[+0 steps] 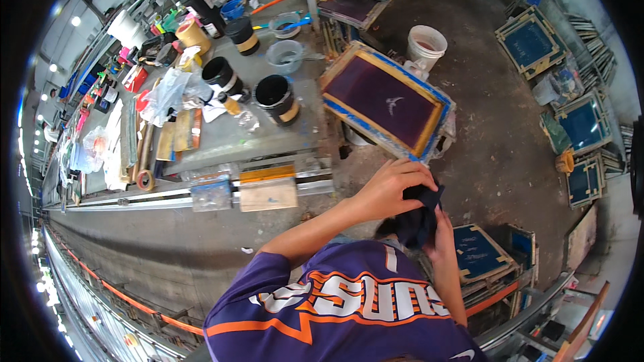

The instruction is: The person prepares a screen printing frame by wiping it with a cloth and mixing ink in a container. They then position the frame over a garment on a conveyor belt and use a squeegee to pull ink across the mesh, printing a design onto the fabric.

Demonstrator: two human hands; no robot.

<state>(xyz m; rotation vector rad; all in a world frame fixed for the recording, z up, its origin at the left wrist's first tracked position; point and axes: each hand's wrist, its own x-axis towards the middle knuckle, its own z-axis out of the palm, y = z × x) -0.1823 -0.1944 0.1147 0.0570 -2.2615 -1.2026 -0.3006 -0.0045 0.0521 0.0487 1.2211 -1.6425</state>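
Gripping a dark cloth between left fingers and right fingers, seemingly partway through bunching it, leaving the screen mesh untouched.

Illumination: moderate, uneven; small white lamps, 8 to 10 o'clock, burnt out to spots. Glare: bright patch on blue framed screen, 3 o'clock; pale highlights on clear plastic bag, 10 o'clock. Shadow: dim band along floor, 8 o'clock; dark cloth, 4 o'clock, folds nearly lost. Distortion: fisheye; orange rail, 8 o'clock, bowed; black surround. Focus: centre fairly crisp; 9 o'clock rim soft.
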